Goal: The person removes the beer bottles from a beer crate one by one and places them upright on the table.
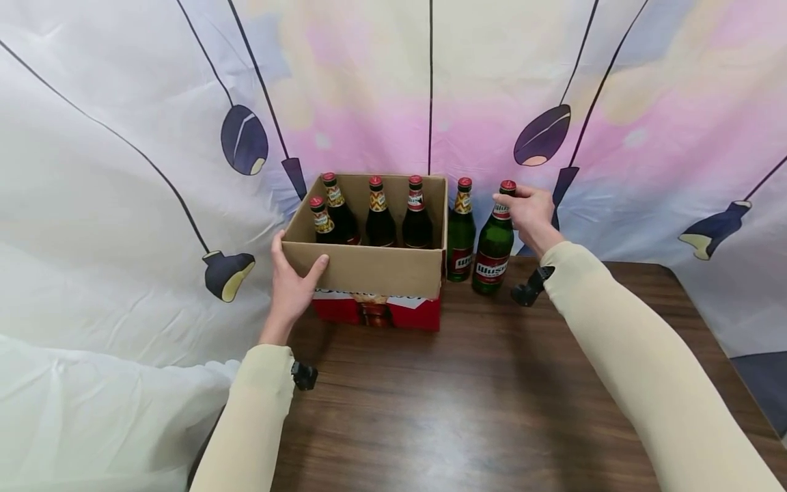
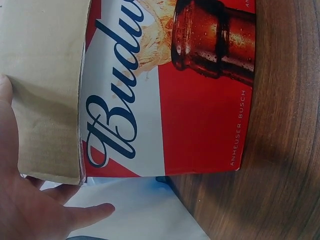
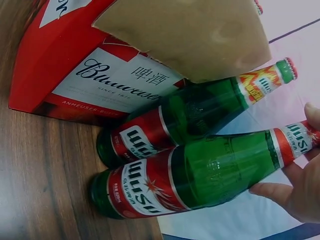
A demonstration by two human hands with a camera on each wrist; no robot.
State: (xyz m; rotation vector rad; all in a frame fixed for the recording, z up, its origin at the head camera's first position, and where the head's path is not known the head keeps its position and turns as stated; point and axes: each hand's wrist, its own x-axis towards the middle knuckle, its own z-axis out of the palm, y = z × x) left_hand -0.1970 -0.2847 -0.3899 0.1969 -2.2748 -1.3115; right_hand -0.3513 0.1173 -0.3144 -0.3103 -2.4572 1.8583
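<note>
My left hand [image 1: 292, 287] holds the near left corner of a red and white Budweiser cardboard beer box [image 2: 200, 125], its thumb lying on the folded-down brown flap [image 1: 369, 268]. Inside the open box stand several dark beer bottles [image 1: 381, 222] with red caps. To the right of the box, my right hand [image 1: 531, 213] grips the neck of a green beer bottle [image 3: 225, 167] with a red label. That bottle stands upright, its base at the wooden table. Between it and the box is a second green bottle [image 3: 200, 110], with a yellow-patterned neck label.
A dark brown wooden table [image 1: 393, 403] extends in front of the box. Behind it hangs a pastel cloth backdrop [image 1: 369, 89] printed with dark lamps, close to the box and bottles. White fabric [image 1: 111, 417] bunches up along the left side.
</note>
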